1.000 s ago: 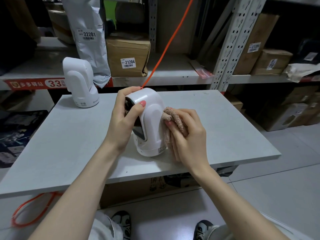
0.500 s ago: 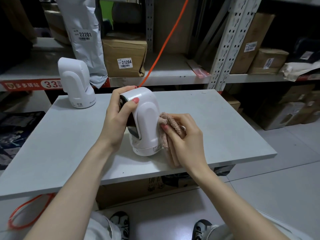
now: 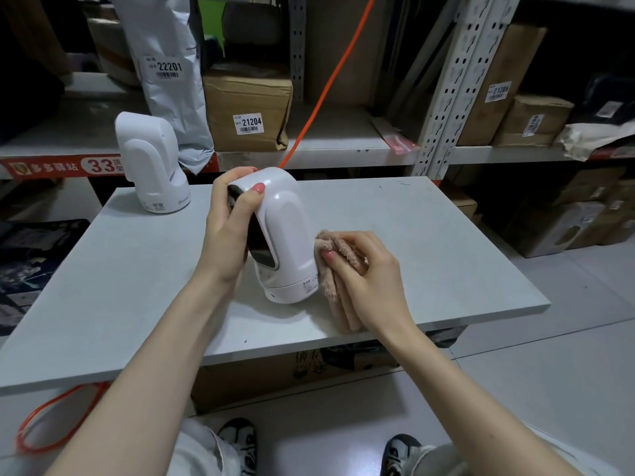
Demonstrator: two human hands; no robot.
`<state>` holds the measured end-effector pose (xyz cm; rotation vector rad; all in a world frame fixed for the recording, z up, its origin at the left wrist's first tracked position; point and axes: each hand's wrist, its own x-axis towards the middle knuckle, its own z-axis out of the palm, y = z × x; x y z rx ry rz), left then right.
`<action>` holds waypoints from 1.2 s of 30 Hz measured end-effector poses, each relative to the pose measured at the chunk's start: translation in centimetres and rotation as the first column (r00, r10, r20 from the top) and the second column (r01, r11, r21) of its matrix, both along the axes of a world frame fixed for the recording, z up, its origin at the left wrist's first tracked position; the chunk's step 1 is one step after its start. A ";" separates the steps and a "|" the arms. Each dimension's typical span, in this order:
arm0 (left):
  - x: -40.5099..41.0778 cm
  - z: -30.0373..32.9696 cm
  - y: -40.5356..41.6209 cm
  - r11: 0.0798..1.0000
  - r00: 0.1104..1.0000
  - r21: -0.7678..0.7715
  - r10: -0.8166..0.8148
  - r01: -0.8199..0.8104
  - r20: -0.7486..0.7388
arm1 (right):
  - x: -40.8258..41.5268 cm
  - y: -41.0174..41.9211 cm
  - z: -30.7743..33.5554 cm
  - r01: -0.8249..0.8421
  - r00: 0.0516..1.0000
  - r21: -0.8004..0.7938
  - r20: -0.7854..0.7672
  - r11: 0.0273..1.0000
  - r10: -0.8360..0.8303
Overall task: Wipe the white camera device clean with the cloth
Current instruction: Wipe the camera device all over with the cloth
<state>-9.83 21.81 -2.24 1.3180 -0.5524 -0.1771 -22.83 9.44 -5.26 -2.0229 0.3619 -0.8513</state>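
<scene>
A white camera device [image 3: 288, 235] stands upright in the middle of the grey table [image 3: 446, 235], its dark front panel turned to the left. My left hand [image 3: 230, 231] grips its upper part, thumb on top and fingers wrapped round the far side. My right hand [image 3: 364, 276] holds a folded beige cloth [image 3: 335, 276] and presses it against the device's lower right side, near the base. The cloth's lower folds hang down to the tabletop.
A second white camera device [image 3: 151, 163] stands at the table's back left corner. Behind the table are metal shelves [image 3: 343, 149] with cardboard boxes [image 3: 247, 108] and a grey parcel bag [image 3: 168, 73]. An orange cable [image 3: 330, 80] runs up behind the held device. A cardboard box lies under the table.
My right hand has slid the cloth down the device's right side, from mid-height to near the base. My left hand keeps its grip on the top.
</scene>
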 end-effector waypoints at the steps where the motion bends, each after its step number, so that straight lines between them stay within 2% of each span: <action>1: -0.1 0.0 0.0 1.000 1.000 0.005 0.002 -0.002 0.011 | 0.0 0.0 0.0 0.002 1.000 -0.021 0.001 1.000 -0.002; 8: -1.4 -0.1 -0.4 0.997 0.976 0.074 -0.004 -0.012 0.216 | 0.5 1.1 1.7 0.063 0.962 -0.104 0.272 0.993 -0.033; 11: -1.0 -0.1 -0.5 0.995 0.977 0.072 0.053 -0.069 0.208 | 0.6 1.2 0.9 0.065 0.968 -0.169 0.251 0.983 -0.021; 16: -0.5 0.2 -0.2 0.993 0.991 0.057 0.094 -0.100 0.093 | 0.4 1.3 -0.7 0.021 0.983 -0.287 0.183 0.958 0.033; 19: -1.4 0.3 -0.2 0.993 0.979 0.081 0.071 -0.088 0.191 | 0.6 1.9 0.0 0.063 0.965 -0.368 0.259 0.928 0.037; 23: -2.1 -0.1 -0.5 0.988 0.946 0.127 0.046 -0.091 0.321 | 1.2 2.0 1.4 0.137 0.942 -0.383 0.335 0.913 0.000; 27: -1.1 -0.1 -0.6 0.976 0.930 0.116 0.138 -0.187 0.340 | 1.3 1.9 0.8 0.101 0.960 -0.388 0.278 0.916 0.012; 32: 0.2 -0.4 0.3 0.958 0.943 0.098 0.242 -0.270 0.229 | 1.0 1.8 -0.3 0.079 0.978 -0.423 0.210 0.903 0.013; 36: -0.6 -0.1 0.3 0.952 0.924 0.107 0.245 -0.286 0.293 | 1.2 2.2 0.3 0.116 0.971 -0.496 0.240 0.860 0.007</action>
